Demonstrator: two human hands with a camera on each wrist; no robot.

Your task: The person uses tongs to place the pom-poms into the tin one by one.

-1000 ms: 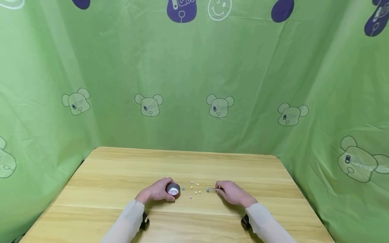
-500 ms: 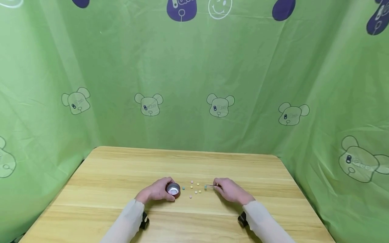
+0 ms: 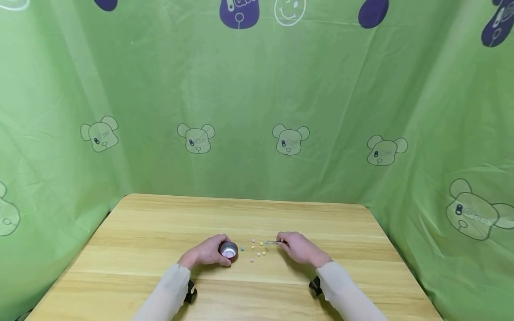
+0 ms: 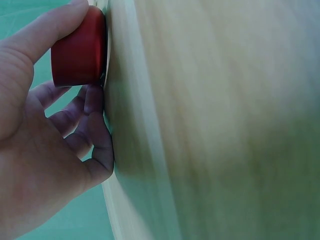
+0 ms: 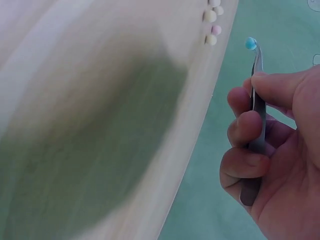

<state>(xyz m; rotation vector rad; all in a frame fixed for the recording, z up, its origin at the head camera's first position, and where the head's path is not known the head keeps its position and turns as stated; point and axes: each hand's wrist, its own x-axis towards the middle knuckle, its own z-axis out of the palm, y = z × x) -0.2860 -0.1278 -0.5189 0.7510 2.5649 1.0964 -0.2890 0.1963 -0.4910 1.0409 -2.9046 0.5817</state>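
Note:
My left hand [image 3: 209, 250] holds a small round red tin [image 4: 80, 47] by its side on the table; the head view shows its silvery inside, open at the top. In my right hand [image 3: 299, 248] a pair of metal tweezers [image 5: 258, 115] is gripped between thumb and curled fingers. The bent tips pinch a small blue ball [image 5: 250, 43], which is raised off the wooden table in the right wrist view. Between the hands lie several small balls: another blue ball [image 3: 242, 249] beside the tin, a pink ball [image 3: 251, 260] toward the front, and a yellow ball [image 3: 263, 253] among others.
The wooden table [image 3: 160, 223] has rounded far corners. A green curtain [image 3: 241, 89] with printed bear heads hangs behind it and along both sides. A black wrist device [image 3: 315, 286] sits under the right forearm, and a similar device [image 3: 191, 292] under the left.
My right hand has moved left and slightly toward the far edge, carrying the blue ball in the tweezers toward the scattered balls. The left hand and the tin have stayed put.

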